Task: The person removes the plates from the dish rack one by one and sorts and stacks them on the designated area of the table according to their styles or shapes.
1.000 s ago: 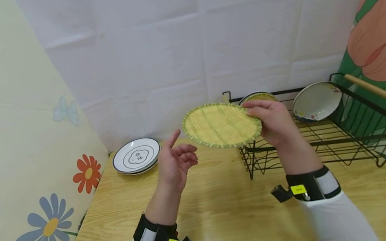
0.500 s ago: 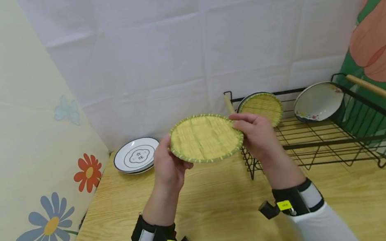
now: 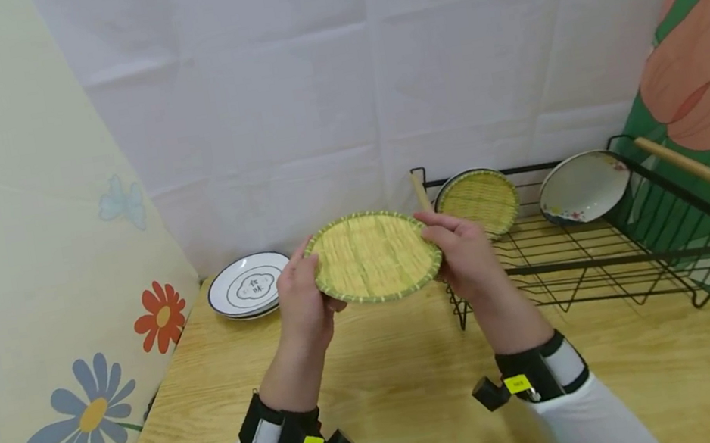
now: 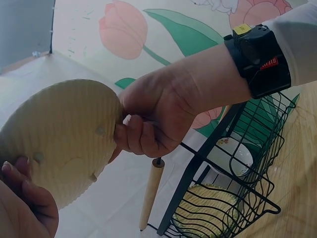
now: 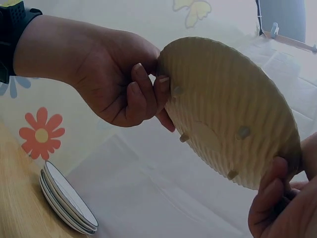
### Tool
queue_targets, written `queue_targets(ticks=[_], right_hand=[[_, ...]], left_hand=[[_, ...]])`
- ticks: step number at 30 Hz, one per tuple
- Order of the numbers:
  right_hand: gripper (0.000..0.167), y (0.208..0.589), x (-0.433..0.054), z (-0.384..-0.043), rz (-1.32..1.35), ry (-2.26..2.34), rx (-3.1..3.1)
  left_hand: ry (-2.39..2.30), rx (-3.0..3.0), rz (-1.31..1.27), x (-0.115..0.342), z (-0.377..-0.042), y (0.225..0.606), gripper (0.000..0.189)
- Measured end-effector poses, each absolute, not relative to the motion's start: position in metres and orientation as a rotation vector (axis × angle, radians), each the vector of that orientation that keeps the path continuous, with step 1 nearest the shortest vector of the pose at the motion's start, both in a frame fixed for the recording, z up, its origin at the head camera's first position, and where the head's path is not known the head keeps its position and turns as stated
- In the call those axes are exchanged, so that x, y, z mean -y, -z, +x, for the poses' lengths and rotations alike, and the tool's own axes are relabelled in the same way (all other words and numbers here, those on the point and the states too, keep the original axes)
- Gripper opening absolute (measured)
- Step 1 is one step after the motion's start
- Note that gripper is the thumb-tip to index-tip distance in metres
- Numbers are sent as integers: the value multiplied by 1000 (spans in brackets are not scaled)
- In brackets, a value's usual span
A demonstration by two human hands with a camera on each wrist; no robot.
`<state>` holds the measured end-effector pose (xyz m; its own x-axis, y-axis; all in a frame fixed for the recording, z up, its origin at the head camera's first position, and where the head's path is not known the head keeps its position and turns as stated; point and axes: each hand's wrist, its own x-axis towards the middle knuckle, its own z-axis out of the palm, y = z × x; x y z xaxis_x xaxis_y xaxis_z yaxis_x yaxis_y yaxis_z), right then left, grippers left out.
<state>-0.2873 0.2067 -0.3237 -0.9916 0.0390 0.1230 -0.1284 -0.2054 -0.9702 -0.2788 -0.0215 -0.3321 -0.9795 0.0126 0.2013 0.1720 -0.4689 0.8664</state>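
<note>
A round, yellow-green woven tray [image 3: 377,255] is held up above the table, its stitched rim toward the head camera. My left hand [image 3: 301,298] grips its left edge, thumb on the upper side. On the opposite edge, my right hand [image 3: 466,254] pinches the rim between thumb and fingers. Both wrist views show the ribbed, brownish underside of the tray [image 4: 64,134], which has several small feet. The curled fingers of the left hand [image 5: 116,82] sit at that rim in the right wrist view.
A black wire dish rack [image 3: 609,261] with wooden handles stands at the right. In it lean a second woven tray [image 3: 479,203], with a dark-rimmed dish edge behind, and a flowered white bowl [image 3: 584,189]. Stacked white plates [image 3: 251,287] lie at the back left of the wooden table [image 3: 393,384].
The right hand has brought the tray left and lower. My left hand, free a second ago, has taken hold of its left edge. The second tray in the rack has come into fuller view.
</note>
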Motion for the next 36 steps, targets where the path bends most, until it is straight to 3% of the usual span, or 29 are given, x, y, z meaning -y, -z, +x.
queue_targets(ticks=[11,18,28,36], right_hand=[[47,323,-197,-289,74,-2344,1841],[43,318,-178,-303,-61,-2421,1675],[25,323,-143,-367,-251,-2464,1506],[29,377,-145,-413,-451,-2303,1609]], left_hand=[[2547,1587,-166,26,-284,329,46],[2467,1664,-118,35,-306,326,42],[2319,1774,-77,51,-373,328,35],[2149,1957,52,47,-418,379,35]])
